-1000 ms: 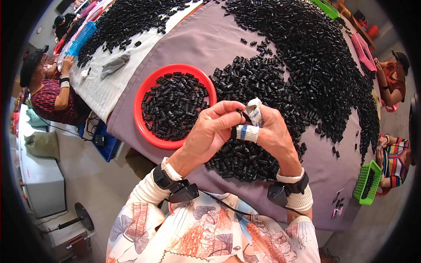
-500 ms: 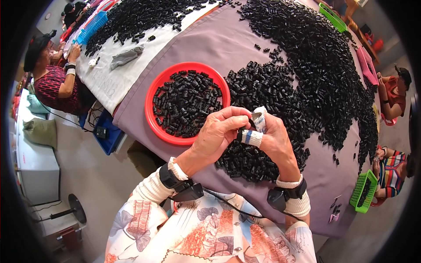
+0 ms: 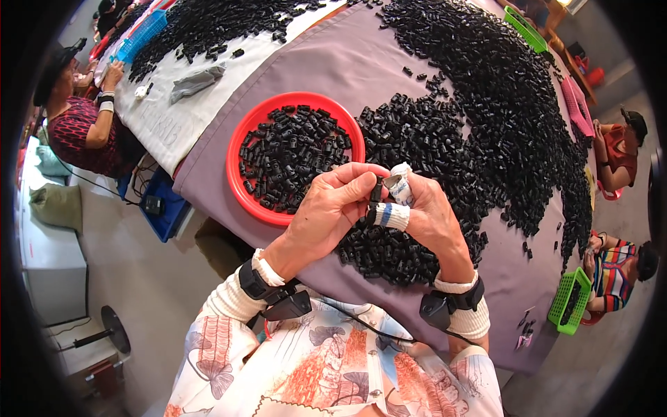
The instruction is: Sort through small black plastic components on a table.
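My left hand [image 3: 321, 212] is closed, its thumb and forefinger pinching a small black plastic part [image 3: 376, 192]. The part stands nearly upright between my two hands. Facing it, my right hand [image 3: 436, 219] curls its fingers around the part's lower end; white cloth wraps [image 3: 399, 186] cover its thumb and a finger. Just beyond my left hand sits a red round basin [image 3: 235, 182] holding many similar black parts [image 3: 295, 156]. A heap of loose black parts [image 3: 410, 139] spreads under and beyond my right hand.
A larger black pile [image 3: 500, 90] covers the far right of the mauve cloth [image 3: 306, 76]. Green baskets [image 3: 568, 303] and a pink basket [image 3: 577, 104] stand along the right edge. Co-workers sit left [image 3: 87, 132] and right [image 3: 618, 267]. A blue crate [image 3: 165, 208] is beside the table.
The black part, mostly hidden before, now shows upright between my fingers. My hands stay together and have shifted slightly left in the picture, as has the whole scene.
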Demonstrator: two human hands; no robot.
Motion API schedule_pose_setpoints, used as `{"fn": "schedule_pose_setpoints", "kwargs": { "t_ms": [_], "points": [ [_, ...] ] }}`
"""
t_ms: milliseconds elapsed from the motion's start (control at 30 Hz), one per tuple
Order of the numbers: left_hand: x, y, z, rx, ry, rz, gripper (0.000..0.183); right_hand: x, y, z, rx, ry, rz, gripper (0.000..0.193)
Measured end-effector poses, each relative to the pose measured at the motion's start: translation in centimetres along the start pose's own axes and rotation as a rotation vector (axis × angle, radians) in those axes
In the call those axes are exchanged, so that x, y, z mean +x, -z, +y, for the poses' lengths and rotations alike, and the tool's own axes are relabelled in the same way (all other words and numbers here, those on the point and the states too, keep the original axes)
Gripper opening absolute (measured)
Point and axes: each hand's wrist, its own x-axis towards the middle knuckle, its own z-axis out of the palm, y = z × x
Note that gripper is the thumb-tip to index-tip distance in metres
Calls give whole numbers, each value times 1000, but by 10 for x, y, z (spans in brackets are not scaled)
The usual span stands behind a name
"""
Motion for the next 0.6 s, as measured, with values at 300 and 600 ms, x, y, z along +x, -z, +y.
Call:
{"fn": "schedule_pose_setpoints", "kwargs": {
  "t_ms": [300, 600],
  "points": [
    [0, -4, -2, -5, -9, -66, 20, -7, 1, -2, -20, 78, 18, 33],
    [2, -4, -4, 62, -8, -27, 19, -5, 3, 1, -10, 93, -10, 31]
  ]
}}
